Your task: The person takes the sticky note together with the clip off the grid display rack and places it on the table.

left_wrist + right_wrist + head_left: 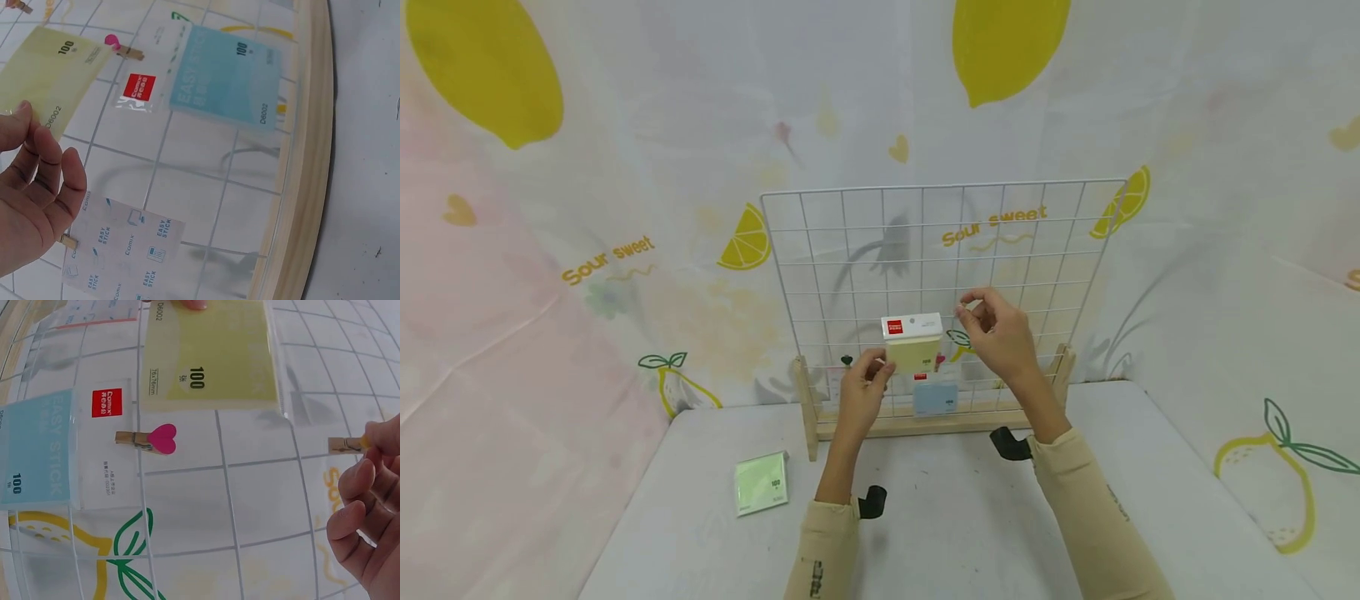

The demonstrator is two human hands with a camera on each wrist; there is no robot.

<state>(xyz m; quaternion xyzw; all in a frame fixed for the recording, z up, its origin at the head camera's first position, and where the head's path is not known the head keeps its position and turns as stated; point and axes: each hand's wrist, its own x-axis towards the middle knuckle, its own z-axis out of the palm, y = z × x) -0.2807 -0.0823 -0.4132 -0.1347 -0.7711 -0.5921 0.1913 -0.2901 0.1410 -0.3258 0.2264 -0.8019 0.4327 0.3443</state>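
Observation:
My left hand (861, 396) pinches a yellow sticky note pack (913, 356) by its lower left corner, in front of the wire grid (922, 265). To the right of the pack, my right hand (1003, 337) is raised near the grid. In the right wrist view its thumb and fingers pinch a small wooden clothespin (342, 445) with a yellow decoration partly hidden by the fingers. Lower on the grid hangs a blue sticky note pack (225, 78), with a clothespin bearing a pink heart (164, 439) at its top flap.
Another pack with a printed white face (125, 250) hangs on the grid, held by a clothespin (67, 241). A green sticky note pack (762, 483) lies on the white table (925, 517), left of the grid's wooden stand (925, 427). Lemon-printed cloth (842, 100) hangs behind.

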